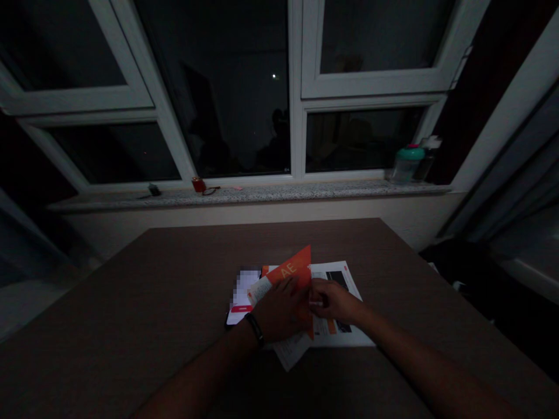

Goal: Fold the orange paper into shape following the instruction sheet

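A sheet of orange printed paper, with the letters "AE" in view, is folded to a point at its top. My left hand, with a dark band at the wrist, lies over it with fingers stretched out. At the fold's right edge, my right hand has its fingers curled in a pinch on the paper. Beneath both hands is a white printed booklet or leaflet with dark pictures. A pale corner of the folded paper sticks out below my left hand. Left of the paper, a phone lies with its screen lit.
The brown wooden table reaches toward a granite windowsill. On the sill stand a teal-lidded bottle, a second bottle and a small red item. Curtains hang at the sides. The room is dim.
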Motion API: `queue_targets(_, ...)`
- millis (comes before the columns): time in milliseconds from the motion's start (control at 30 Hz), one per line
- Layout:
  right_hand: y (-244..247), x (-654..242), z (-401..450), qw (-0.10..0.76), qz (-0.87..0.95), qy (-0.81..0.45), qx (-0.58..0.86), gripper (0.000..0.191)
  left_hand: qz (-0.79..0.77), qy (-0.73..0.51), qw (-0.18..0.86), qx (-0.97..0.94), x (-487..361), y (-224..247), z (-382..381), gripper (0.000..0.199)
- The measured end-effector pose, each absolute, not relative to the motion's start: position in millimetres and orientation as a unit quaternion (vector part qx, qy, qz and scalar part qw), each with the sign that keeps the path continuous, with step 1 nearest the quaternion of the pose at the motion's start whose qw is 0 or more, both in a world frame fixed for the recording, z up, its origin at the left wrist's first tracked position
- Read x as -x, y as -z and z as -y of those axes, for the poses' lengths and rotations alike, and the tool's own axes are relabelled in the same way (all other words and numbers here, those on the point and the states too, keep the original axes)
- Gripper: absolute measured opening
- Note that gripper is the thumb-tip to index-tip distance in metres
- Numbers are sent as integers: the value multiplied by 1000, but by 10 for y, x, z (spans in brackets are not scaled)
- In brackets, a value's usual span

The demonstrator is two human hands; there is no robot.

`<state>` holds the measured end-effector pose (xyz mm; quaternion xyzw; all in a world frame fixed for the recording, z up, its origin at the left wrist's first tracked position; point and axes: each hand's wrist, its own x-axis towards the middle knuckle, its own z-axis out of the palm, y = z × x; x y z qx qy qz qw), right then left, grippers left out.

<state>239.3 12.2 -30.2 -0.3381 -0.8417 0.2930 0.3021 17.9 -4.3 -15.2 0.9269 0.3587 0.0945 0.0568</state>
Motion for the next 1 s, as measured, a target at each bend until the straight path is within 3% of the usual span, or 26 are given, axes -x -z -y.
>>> queue_targets(267, 341, -2391, -196, 356, 816, -229, 394, 19, -404, -77, 27, -911, -193, 215, -54, 69)
queue_targets(567, 315, -2401, -101, 286, 841, -360, 286, 22, -402, -59, 17, -913, -197, 178, -48, 52)
queue_targets(700, 316, -2416, -81, 269, 844, -376, 272, 20, -392, -78, 6, -917, -182, 221, -65, 52)
queue_targets(1000, 318, -2424, -113, 326, 828, -300, 344, 20, -357, -94, -2, -929, -167, 107, 2, 60)
